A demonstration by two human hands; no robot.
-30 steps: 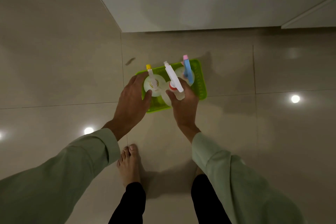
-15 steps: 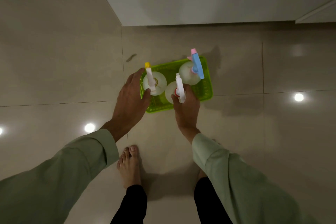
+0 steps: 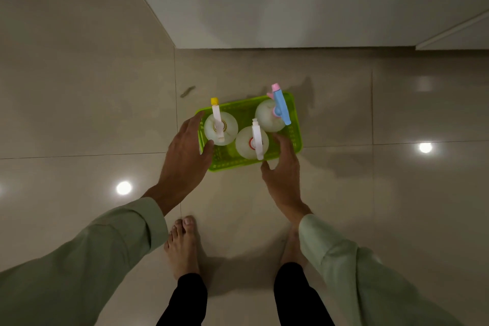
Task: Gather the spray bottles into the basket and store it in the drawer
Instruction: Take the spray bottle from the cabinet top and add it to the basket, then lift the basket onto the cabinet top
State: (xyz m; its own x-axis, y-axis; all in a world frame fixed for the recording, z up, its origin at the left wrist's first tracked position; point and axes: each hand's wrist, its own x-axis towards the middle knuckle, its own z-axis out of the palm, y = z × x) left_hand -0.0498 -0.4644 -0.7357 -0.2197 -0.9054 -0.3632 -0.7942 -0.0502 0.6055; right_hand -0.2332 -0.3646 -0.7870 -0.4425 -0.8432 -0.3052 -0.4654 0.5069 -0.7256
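Observation:
A lime-green mesh basket [image 3: 239,108] sits on the tiled floor. Three pale spray bottles stand upright in it: one with a yellow nozzle [image 3: 221,128] at the left, one with a red collar and white trigger [image 3: 251,143] at the front middle, and one with a blue trigger and pink nozzle [image 3: 270,115] at the back right. My left hand [image 3: 185,156] straddles the basket's left rim, thumb inside and fingers along the outside. My right hand [image 3: 283,172] hovers at the front right corner, fingers apart, holding nothing.
A white cabinet front [image 3: 291,2] rises just behind the basket, with a panel edge [image 3: 455,34] at the upper right. My bare feet [image 3: 182,246] stand close in front. A small dark mark [image 3: 188,91] lies on the glossy floor to the left.
My right hand has let go of the red-collared bottle, which now stands in the basket, and has slid to the basket's front right. My left hand has stayed at the left rim.

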